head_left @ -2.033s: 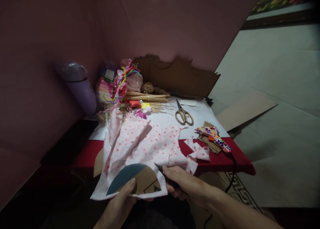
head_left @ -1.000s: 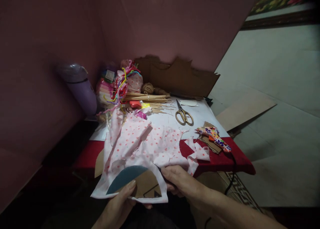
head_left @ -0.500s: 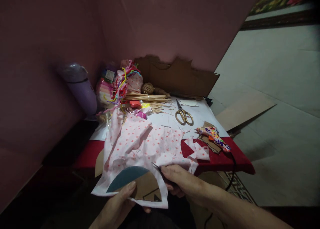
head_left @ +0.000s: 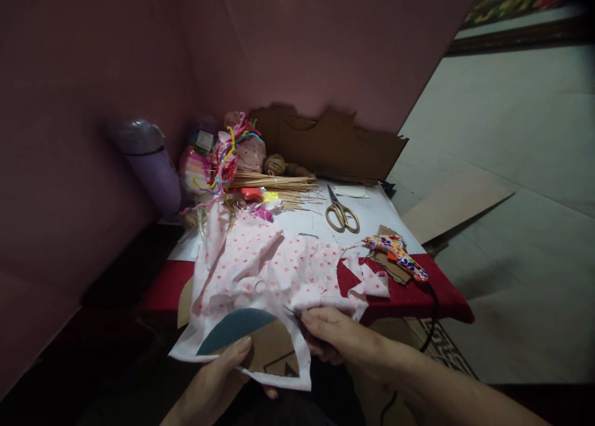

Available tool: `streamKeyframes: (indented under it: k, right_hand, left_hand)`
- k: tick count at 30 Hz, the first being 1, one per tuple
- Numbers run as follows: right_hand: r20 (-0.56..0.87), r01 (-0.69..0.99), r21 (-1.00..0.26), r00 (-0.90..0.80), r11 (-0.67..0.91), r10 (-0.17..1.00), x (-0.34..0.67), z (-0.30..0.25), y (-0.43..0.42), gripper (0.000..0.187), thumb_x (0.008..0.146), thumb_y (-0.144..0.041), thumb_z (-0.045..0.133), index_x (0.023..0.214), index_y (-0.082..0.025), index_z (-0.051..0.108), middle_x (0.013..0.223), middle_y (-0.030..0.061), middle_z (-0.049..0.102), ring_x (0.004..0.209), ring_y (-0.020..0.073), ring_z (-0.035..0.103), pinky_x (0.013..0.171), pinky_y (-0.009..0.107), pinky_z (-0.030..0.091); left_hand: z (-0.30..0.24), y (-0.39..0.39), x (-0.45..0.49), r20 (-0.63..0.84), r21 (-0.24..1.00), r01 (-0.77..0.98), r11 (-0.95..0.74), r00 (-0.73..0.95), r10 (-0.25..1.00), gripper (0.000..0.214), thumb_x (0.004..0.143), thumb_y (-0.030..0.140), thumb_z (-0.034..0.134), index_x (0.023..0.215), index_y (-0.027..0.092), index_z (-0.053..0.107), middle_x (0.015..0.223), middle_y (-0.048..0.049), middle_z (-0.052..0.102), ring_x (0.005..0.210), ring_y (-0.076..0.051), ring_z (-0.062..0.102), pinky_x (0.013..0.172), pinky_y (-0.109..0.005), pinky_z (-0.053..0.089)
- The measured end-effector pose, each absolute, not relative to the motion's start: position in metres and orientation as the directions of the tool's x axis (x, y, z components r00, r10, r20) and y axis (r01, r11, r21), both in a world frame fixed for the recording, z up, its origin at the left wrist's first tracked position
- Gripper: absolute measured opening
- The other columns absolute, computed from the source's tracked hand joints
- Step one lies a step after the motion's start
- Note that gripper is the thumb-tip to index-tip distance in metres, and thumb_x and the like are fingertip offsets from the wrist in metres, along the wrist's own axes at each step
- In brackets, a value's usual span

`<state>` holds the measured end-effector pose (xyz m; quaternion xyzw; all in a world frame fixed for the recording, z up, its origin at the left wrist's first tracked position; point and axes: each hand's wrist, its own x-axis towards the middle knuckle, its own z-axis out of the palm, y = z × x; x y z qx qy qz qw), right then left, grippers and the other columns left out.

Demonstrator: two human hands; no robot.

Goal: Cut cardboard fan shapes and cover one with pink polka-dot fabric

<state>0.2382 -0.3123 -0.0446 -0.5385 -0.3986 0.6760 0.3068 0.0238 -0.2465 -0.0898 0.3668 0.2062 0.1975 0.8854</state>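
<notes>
My left hand (head_left: 222, 376) grips a rounded cardboard piece (head_left: 267, 351) with a dark blue patch, thumb on top, at the lower middle of the view. White fabric with pink dots (head_left: 260, 268) is wrapped around that piece and trails up onto the table. My right hand (head_left: 337, 339) is closed on a dark scissors-like tool (head_left: 297, 317) whose tip meets the fabric edge beside the cardboard.
The red-covered table (head_left: 409, 299) carries gold-handled scissors (head_left: 341, 214), a floral-patterned glue gun (head_left: 397, 255) with a black cord, bamboo sticks (head_left: 274, 181), twine, colourful craft supplies and cardboard at the wall. A purple bottle (head_left: 149, 162) stands at the left. Cardboard sheets lie on the floor.
The fabric has bunched up nearer my hands and the cut edge around the cardboard has lengthened. My left hand has turned the piece slightly; my right hand has shifted a little upward.
</notes>
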Motion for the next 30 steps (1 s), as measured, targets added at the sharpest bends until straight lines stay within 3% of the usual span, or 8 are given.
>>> streamKeyframes:
  k: [16, 30]
  right_hand:
    - [-0.531, 0.067, -0.843, -0.25, -0.533, 0.81, 0.2425, -0.0407, -0.3116, 0.056, 0.077, -0.071, 0.045, 0.067, -0.017, 0.042, 0.058, -0.0053, 0.04, 0.045, 0.0029, 0.031, 0.041, 0.017, 0.019]
    - [-0.346, 0.073, -0.938, -0.191, -0.339, 0.918, 0.2414, -0.0437, -0.3134, 0.059, 0.075, -0.074, 0.044, 0.069, -0.015, 0.05, 0.054, -0.0049, 0.038, 0.048, 0.0062, 0.03, 0.044, 0.021, 0.019]
  left_hand:
    - [-0.0875, -0.243, 0.0227, -0.186, 0.776, -0.143, 0.614, 0.878, 0.441, 0.041, 0.089, 0.037, 0.045, 0.097, 0.008, 0.073, 0.083, -0.0142, 0.07, 0.07, -0.021, 0.062, 0.068, -0.031, 0.049]
    - [-0.0816, -0.2432, 0.021, -0.231, 0.777, -0.117, 0.618, 0.861, 0.453, 0.041, 0.088, 0.038, 0.047, 0.097, 0.008, 0.073, 0.077, -0.0131, 0.069, 0.071, -0.023, 0.061, 0.067, -0.032, 0.049]
